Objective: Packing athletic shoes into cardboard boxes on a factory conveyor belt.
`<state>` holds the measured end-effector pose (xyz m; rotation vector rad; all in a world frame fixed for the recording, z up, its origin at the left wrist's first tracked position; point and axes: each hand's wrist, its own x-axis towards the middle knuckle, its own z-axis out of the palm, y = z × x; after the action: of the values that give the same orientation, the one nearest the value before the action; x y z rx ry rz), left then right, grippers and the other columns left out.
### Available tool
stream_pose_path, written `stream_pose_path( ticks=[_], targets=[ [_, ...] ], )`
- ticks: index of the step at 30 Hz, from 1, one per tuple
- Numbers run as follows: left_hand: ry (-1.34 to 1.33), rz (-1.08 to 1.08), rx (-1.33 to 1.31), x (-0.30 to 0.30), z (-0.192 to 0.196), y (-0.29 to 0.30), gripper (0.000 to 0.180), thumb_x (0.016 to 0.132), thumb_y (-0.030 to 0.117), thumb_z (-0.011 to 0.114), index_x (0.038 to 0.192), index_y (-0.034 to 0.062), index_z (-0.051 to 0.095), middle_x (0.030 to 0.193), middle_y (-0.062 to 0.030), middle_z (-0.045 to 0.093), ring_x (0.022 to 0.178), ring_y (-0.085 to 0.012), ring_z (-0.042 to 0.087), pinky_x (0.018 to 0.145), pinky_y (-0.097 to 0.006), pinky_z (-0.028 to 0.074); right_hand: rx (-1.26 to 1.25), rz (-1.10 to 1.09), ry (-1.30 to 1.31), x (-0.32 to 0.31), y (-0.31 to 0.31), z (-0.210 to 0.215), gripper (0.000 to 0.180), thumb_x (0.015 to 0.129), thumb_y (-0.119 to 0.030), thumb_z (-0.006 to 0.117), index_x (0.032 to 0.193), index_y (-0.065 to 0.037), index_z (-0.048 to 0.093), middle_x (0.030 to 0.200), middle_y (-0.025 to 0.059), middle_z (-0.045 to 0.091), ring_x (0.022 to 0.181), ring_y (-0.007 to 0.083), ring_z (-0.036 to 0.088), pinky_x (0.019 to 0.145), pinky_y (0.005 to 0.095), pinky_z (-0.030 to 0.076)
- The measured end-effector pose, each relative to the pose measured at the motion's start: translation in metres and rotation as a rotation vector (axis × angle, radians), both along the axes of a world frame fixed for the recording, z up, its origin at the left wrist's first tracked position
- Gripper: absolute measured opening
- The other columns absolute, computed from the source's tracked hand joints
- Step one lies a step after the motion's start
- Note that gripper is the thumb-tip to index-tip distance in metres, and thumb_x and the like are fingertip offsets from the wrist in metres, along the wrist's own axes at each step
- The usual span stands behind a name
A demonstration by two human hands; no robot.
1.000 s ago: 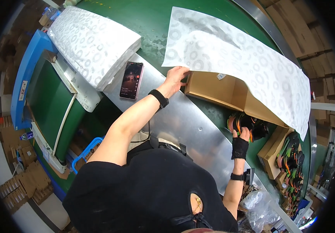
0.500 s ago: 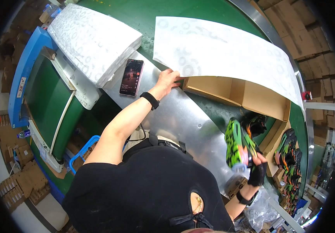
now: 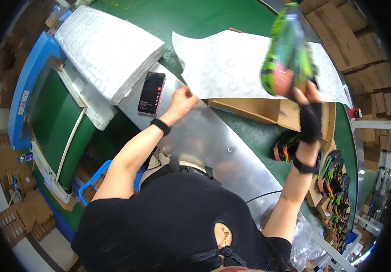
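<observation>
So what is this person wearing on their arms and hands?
Both forearms are bare below short black sleeves. The left hand is uncovered, with a black band round the wrist. The right hand wears a black glove that leaves the fingers free, and a second black band sits round that wrist.

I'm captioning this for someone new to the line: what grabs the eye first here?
The bright green and pink shoe raised high in the right hand, blurred, over the open cardboard box. Next, the left hand pinching the edge of a white patterned paper sheet above the box, beside a phone on the metal table.
</observation>
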<state>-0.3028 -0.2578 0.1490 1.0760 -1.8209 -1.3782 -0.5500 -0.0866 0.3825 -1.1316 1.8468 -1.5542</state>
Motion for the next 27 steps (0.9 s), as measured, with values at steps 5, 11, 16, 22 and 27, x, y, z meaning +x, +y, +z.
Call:
stream_pose_path(
  ticks=[5, 11, 16, 22, 27],
  targets=[
    [0.123, 0.025, 0.058, 0.016, 0.046, 0.008, 0.017, 0.073, 0.011, 0.058, 0.085, -0.0015, 0.06, 0.07, -0.004, 0.062, 0.063, -0.0074, 0.055, 0.058, -0.023, 0.045, 0.284, 0.196, 0.019, -0.028, -0.041, -0.106, 0.02, 0.075, -0.012, 0.06, 0.091, -0.001, 0.058, 0.073, 0.0019, 0.055, 0.069, 0.0073, 0.05, 0.061, 0.024, 0.043],
    [0.178, -0.063, -0.065, -0.017, 0.094, 0.01, 0.013, 0.072, 0.008, 0.058, 0.083, -0.0008, 0.059, 0.072, -0.0029, 0.06, 0.062, -0.0086, 0.053, 0.058, -0.026, 0.043, 0.318, 0.186, 0.094, -0.013, -0.036, -0.172, 0.018, 0.072, -0.012, 0.062, 0.081, 0.001, 0.054, 0.069, 0.0059, 0.054, 0.067, 0.0107, 0.05, 0.062, 0.0247, 0.042],
    [0.263, -0.489, -0.419, -0.071, 0.146, 0.017, 0.013, 0.063, 0.006, 0.057, 0.076, 0.0023, 0.056, 0.077, -0.0131, 0.058, 0.07, -0.0306, 0.055, 0.066, -0.036, 0.045, 0.37, 0.231, -0.253, 0.012, -0.061, -0.168, 0.017, 0.072, -0.015, 0.062, 0.082, -0.003, 0.056, 0.074, 0.0029, 0.056, 0.072, 0.01, 0.051, 0.063, 0.0265, 0.042],
    [-0.005, -0.778, -0.077, -0.123, 0.117, -0.004, 0.029, 0.077, 0.029, 0.062, 0.093, 0.0061, 0.059, 0.123, -0.0175, 0.046, 0.112, -0.0326, 0.045, 0.089, -0.036, 0.038, 0.219, 0.086, 0.515, 0.033, -0.022, -0.131, 0.013, 0.072, -0.013, 0.057, 0.076, -0.001, 0.054, 0.073, 0.0147, 0.056, 0.071, 0.0325, 0.054, 0.063, 0.0365, 0.043],
    [-0.275, -0.612, -0.816, -0.144, 0.087, -0.006, 0.046, 0.076, 0.04, 0.059, 0.111, 0.011, 0.055, 0.128, -0.0176, 0.04, 0.123, -0.0302, 0.032, 0.096, -0.054, 0.025, 0.134, -0.428, 0.88, 0.023, 0.09, -0.128, 0.012, 0.073, -0.013, 0.06, 0.073, -0.004, 0.053, 0.073, 0.01, 0.054, 0.068, 0.0266, 0.053, 0.065, 0.0392, 0.042]
  ],
)
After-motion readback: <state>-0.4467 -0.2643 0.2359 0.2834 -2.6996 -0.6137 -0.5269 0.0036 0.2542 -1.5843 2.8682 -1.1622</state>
